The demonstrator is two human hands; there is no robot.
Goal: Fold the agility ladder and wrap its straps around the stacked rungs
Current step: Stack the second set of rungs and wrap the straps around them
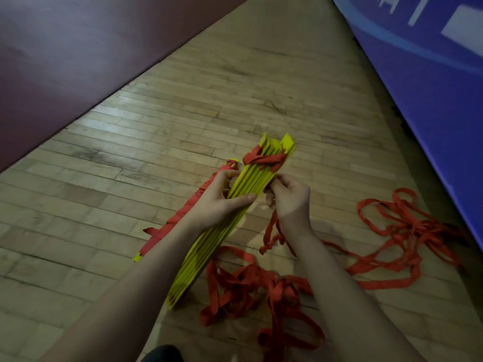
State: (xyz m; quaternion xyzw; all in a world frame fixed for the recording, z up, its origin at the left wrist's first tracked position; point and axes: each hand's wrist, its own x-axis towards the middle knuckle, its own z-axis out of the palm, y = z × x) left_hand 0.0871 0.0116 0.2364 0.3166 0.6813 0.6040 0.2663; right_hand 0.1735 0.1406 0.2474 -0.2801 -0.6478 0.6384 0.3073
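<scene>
1. Far left, a dark maroon mat (65, 56) covers the upper corner above the pale wooden plank floor (162, 121).
2. On the floor just left of your hands lies a second bundle of yellow rungs wound in red strap (183, 212), its long axis slanting from lower left to upper right.
3. Your left hand (222, 197) grips the stack of flat yellow plastic rungs (243, 194) around its middle, thumb laid across the upper edges, fingers curled round the left face.
4. That stack runs the same diagonal: near end low by your forearms, far end raised and pointing up and right, rungs standing on edge, side by side.
5. Near the far end, a red fabric strap wrap (266, 159) crosses the rungs in a few turns.
6. Your right hand (287, 199) sits against the stack's right side, fingers curled and pinching the red strap, which trails down beneath the wrist.
7. Below and to the right, the loose red webbing (392, 231) sprawls in tangled loops over the floor.
8. Far right, a blue padded mat with pale markings (431, 74) slopes along the edge.
</scene>
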